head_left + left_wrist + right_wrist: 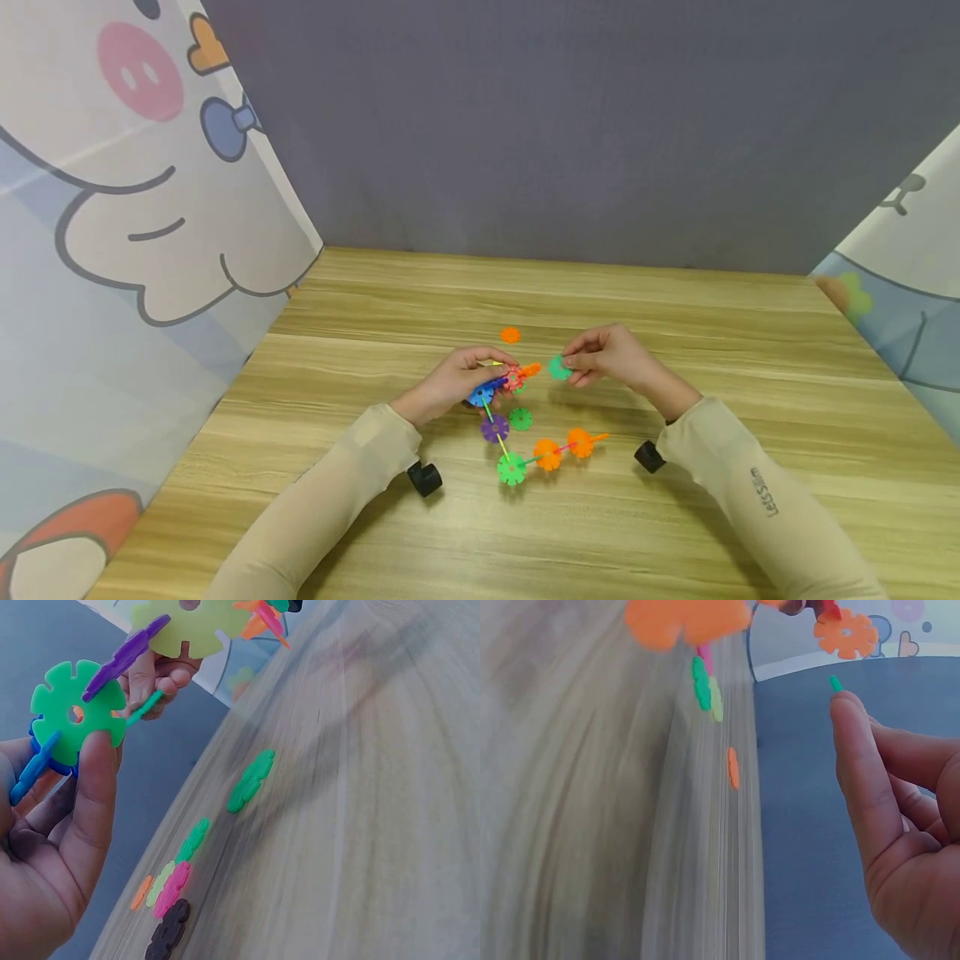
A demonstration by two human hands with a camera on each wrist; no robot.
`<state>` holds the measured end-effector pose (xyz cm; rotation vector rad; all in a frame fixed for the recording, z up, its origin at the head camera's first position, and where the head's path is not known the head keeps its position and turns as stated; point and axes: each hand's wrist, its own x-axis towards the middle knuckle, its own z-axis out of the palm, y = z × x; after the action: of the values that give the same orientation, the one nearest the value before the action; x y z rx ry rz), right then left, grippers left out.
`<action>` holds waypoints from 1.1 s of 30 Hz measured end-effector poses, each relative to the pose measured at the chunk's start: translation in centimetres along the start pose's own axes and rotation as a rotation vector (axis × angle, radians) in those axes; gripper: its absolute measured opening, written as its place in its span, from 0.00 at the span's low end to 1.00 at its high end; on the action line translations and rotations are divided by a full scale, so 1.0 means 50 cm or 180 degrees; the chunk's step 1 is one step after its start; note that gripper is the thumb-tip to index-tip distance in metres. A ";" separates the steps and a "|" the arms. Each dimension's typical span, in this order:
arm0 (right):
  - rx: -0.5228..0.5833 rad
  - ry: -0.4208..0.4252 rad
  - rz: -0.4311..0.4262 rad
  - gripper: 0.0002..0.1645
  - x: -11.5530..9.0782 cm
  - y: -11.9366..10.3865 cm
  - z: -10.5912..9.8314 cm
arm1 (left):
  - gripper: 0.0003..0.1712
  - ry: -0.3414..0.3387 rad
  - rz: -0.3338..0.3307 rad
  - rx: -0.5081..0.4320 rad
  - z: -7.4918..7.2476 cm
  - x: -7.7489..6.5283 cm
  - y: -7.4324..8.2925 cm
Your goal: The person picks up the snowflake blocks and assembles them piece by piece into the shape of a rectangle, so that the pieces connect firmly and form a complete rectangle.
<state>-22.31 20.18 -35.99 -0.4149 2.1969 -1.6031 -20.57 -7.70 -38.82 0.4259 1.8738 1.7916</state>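
Observation:
My left hand [450, 379] grips a linked chain of notched plastic snowflake discs at its far end. There a blue disc [480, 394], a pink disc [513, 379] and an orange disc [529, 372] meet near the fingertips. From the hand the chain bends toward me through a purple disc [495, 428] to a light green disc [512, 468], then right to orange discs [547, 454]. In the left wrist view the thumb presses a green disc [67, 712]. My right hand [618, 358] pinches a single teal green disc [558, 367], apart from the chain; its fingers mostly hide it in the right wrist view.
Loose discs lie on the wooden table [712, 333]: an orange one [510, 334] beyond the hands, a green one [521, 418] beside the chain, and pink [172, 889] and black [168, 930] ones near the left hand. A grey panel [562, 133] stands behind the table.

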 end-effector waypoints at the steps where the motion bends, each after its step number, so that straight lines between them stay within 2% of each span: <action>1: 0.0041 0.0003 -0.0014 0.13 0.000 0.000 0.001 | 0.17 -0.0004 0.0006 0.0005 0.000 0.000 0.000; 12: 0.0380 0.0137 -0.0146 0.12 0.006 -0.003 0.015 | 0.18 -0.0029 -0.0025 0.0011 -0.001 0.007 -0.001; 20: 0.0658 0.0161 -0.0124 0.07 0.009 0.006 0.022 | 0.17 -0.0006 -0.0047 0.0054 -0.002 0.012 -0.002; 29: 0.0703 0.0147 -0.0187 0.09 0.008 0.004 0.031 | 0.17 0.0017 -0.0058 0.0084 -0.001 0.015 0.001; 33: 0.0811 0.0199 -0.0144 0.07 0.008 0.008 0.036 | 0.16 0.0069 -0.0097 0.0042 0.003 0.015 0.000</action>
<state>-21.80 18.61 -36.92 -0.3454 2.0035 -1.9142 -21.10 -7.19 -38.94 0.3822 1.8978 1.7714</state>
